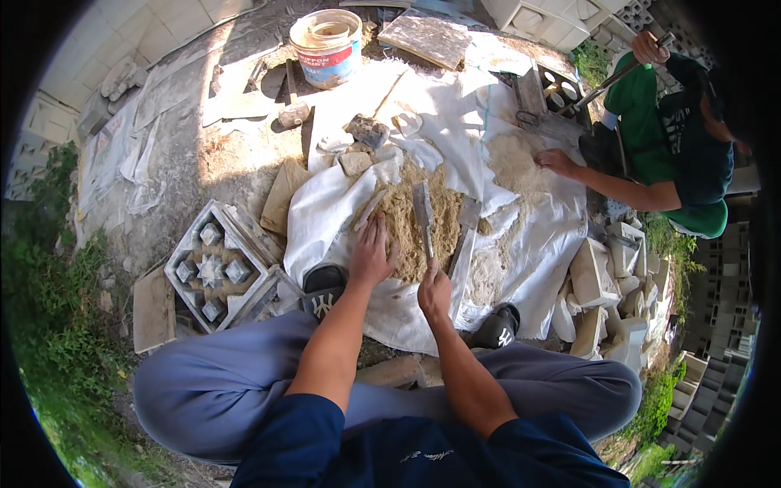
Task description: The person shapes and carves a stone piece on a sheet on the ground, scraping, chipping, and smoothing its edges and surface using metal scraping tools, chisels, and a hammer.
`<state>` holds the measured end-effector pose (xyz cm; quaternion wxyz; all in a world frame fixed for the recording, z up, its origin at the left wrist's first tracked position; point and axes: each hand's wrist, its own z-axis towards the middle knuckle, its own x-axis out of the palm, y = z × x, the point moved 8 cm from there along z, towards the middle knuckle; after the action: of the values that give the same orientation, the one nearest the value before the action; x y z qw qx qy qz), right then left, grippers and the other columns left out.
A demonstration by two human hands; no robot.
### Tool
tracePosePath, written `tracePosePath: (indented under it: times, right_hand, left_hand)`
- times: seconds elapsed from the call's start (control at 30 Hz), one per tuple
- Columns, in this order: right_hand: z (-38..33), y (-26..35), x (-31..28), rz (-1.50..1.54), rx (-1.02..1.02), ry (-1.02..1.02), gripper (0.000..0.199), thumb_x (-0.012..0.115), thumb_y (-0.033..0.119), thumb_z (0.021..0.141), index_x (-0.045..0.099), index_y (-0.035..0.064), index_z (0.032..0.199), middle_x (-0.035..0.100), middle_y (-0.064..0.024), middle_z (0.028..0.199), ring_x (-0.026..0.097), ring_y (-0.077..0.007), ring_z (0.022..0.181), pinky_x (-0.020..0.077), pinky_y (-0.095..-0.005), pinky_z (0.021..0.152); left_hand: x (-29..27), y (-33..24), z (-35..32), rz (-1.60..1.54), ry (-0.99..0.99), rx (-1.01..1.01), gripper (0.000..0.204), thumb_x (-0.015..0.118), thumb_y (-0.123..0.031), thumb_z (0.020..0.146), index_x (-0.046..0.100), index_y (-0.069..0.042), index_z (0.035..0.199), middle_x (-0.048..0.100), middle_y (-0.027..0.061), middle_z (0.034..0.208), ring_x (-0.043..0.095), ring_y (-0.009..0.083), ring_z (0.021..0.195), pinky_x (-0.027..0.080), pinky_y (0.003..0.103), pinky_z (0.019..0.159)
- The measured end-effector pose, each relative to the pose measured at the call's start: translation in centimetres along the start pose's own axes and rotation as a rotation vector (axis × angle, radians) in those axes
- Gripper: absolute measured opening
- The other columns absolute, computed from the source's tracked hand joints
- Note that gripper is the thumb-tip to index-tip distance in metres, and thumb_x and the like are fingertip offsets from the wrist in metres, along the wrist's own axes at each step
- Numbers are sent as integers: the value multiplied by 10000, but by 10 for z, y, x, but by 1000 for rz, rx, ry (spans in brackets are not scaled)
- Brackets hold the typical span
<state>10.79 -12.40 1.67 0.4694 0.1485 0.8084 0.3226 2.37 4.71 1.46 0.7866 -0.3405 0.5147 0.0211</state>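
Sand looks coarse, matt and crumbly on white woven plastic sheeting. The trowel blade is dull, crusted metal. The bucket is glossy plastic. The mould is grey, dusty, rough.

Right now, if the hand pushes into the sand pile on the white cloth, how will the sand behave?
The sand pile looks loose and grainy, so it would probably give way and spread rather than move as one lump. The left hand rests flat on it. The white cloth beneath is wrinkled, so it may bunch up.
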Motion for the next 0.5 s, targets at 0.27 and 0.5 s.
tracePosePath:
  times: [0.27, 0.5]
  right_hand:
    - [18, 86, -23, 230, -361, -177, 442, 352, 317, 1070, 556, -7, 850, 531, -249, 647, 513, -453, 580, 350, -494, 543]
    - [18, -11, 33, -195, 52, 85, 576, 345, 440, 1050, 692, -10, 956, 659, -339, 898, 622, -544, 890, 468, -613, 812]
  left_hand:
    - [0, 0, 0, 17, -13, -117, 722, 473, -337, 960, 274, 90, 1507, 416, 304, 1482, 443, 430, 1347, 344, 467, 1150]
    - [-6, -6, 2, -62, -69, -98, 664, 490, -217, 968, 263, 115, 1496, 424, 329, 1457, 433, 468, 1339, 355, 465, 1147]
